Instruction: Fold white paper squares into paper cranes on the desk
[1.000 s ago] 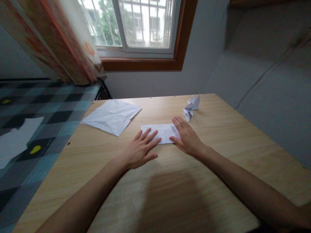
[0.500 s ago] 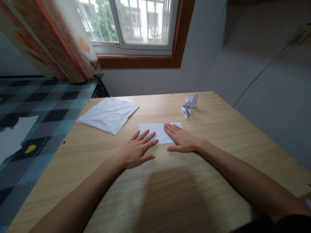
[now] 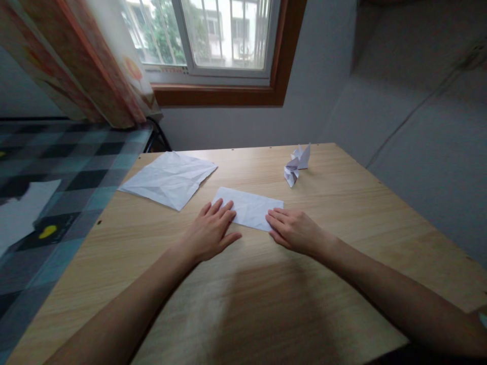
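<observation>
A folded sheet of white paper [image 3: 249,207] lies on the wooden table [image 3: 365,213], a strip set slightly askew with its right end nearer me. My left hand [image 3: 211,230] rests open on its left end, fingers spread and thumb out on the wood. At the right end, the fingers of my right hand [image 3: 292,228] are drawn together on top of the paper, with the thumb at its near corner; that hand grips the end. Part of the paper's underside and both covered ends are hidden.
A creased, unfolded white sheet [image 3: 171,177] lies at the table's back left. Folded paper figures [image 3: 297,165] stand at the back right. Beyond the left edge is a checked cloth surface [image 3: 83,180] with white paper [image 3: 32,208] on it. A window [image 3: 228,35] is behind.
The folded paper has turned clockwise, its left end going away from me and its right end coming nearer. My right hand has moved nearer and its fingers have curled in at the paper's end.
</observation>
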The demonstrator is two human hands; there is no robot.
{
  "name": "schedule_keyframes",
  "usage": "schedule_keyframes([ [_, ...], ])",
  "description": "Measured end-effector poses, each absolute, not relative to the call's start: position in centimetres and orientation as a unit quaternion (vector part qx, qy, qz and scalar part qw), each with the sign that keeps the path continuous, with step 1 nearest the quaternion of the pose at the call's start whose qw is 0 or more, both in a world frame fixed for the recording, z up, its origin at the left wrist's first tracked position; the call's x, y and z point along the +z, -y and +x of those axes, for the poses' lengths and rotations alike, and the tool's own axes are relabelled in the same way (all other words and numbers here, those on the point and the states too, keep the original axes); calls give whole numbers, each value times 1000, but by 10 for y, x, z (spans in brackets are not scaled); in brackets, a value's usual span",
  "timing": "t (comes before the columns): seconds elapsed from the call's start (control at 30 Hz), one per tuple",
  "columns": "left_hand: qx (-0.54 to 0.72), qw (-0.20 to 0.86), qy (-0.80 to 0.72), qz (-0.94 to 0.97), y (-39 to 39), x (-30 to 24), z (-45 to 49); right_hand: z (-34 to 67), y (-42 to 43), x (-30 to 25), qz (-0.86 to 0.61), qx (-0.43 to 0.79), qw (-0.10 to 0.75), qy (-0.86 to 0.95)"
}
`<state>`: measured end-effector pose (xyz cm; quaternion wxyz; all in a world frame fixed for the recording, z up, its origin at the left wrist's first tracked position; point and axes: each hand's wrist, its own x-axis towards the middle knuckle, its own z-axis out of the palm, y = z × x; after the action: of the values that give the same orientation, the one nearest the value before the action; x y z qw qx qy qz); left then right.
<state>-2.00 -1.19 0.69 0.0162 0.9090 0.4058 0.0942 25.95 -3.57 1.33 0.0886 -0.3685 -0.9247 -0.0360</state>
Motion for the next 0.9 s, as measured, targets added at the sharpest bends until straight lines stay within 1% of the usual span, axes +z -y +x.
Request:
schedule_keyframes([
  [0.13,85,7,-436,896,13,6,-19,246,45,28,-343,-17,44,938],
  [0.23,77,-3,-435,897,13,5,-19,240,47,32,-337,-30,21,941],
  [0.37,75,-13,-436,897,13,5,-19,236,43,27,-342,-67,24,937],
  [0.43,86,-23,-428,899,13,7,-19,235,40,21,-348,-73,56,933],
  [0.5,104,-39,-396,912,14,10,-18,232,37,14,-345,-65,111,930],
  [0.63,129,-71,-305,941,14,15,-18,227,35,0,-281,-38,219,934],
  [0.73,161,-75,-280,943,14,15,-19,229,34,-5,-289,-11,257,922],
  [0.9,204,-36,-287,935,12,12,-19,243,30,-7,-357,34,314,879],
])
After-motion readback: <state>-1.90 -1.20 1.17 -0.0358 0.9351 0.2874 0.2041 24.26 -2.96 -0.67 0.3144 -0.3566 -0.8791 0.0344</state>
